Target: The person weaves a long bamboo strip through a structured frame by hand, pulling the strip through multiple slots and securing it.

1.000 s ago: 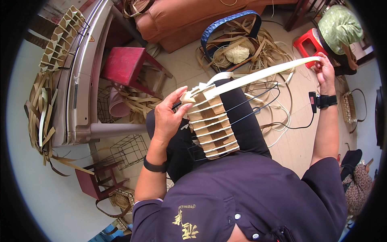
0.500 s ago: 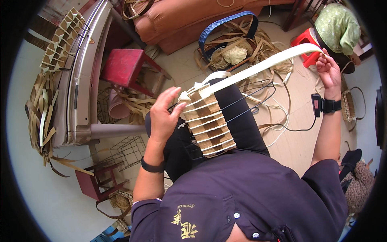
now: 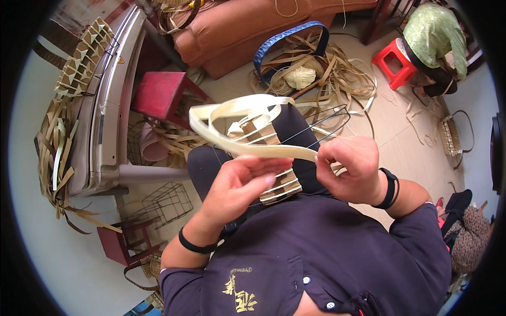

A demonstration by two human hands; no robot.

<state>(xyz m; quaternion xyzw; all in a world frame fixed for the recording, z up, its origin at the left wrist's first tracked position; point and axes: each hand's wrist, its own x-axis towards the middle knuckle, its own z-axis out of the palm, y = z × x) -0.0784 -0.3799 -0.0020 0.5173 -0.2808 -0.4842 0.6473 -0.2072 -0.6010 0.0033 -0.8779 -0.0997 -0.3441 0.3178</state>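
A half-woven basket side (image 3: 287, 188) of brown strips and white cord lies on a black wire frame (image 3: 321, 128) across my lap. From its far end a long cream strap (image 3: 232, 141) curls in wide loops to the left and back toward me. My right hand (image 3: 350, 168) is closed, pinching the strap near its end, to the right of the weave. Over the near part of the weave is my left hand (image 3: 237, 187), its fingers stretched out just below the strap and the thumb apart. Whether its fingertips touch the strap I cannot tell.
A blue-handled basket (image 3: 291, 39) with a ball of cord stands among loose brown strips (image 3: 342, 73) on the floor. Near it are a red plastic stool (image 3: 395, 63) and a person in green (image 3: 435, 39). Left stand a red wooden stool (image 3: 161, 95) and a wire basket frame (image 3: 167, 201).
My right hand has come from the far right in to the lap, so the taut strap now hangs in loops. My left hand has moved nearer and right, off the weave's far corner.
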